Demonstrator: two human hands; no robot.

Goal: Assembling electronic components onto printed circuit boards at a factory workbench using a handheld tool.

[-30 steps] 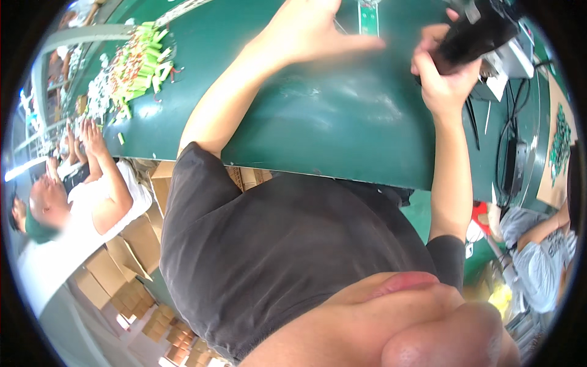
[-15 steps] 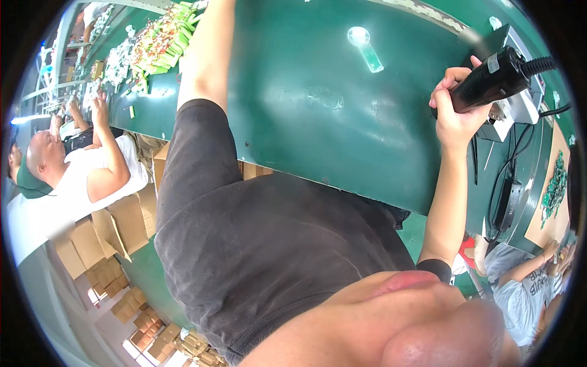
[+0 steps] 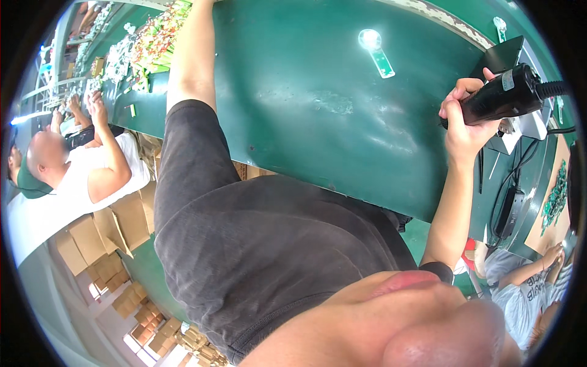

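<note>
My right hand [image 3: 469,119] is wrapped round a black electric screwdriver [image 3: 504,98], which it holds tilted over the right part of the table. A ribbed cable leaves the tool's rear end toward the right edge. To the left of this hand, a paddle-shaped piece [image 3: 378,54] with a round pale head and a green-and-white handle lies apart on the tabletop. My left forearm [image 3: 194,55] stretches away beside a heap of bright green parts with reddish wires [image 3: 158,46]; the left hand itself is beyond the upper edge.
The green table [image 3: 287,128] runs across in front of me. Behind the screwdriver stands a metal box [image 3: 529,125], with a black power adapter [image 3: 509,211] and cables nearby. Green parts lie on cardboard [image 3: 555,196] at right. Co-workers sit both sides; open cartons [image 3: 101,235] stand at lower left.
My left forearm has swung a little to the left. The view has shifted slightly; my right hand still grips the screwdriver, and the paddle-shaped piece still lies on the table.
</note>
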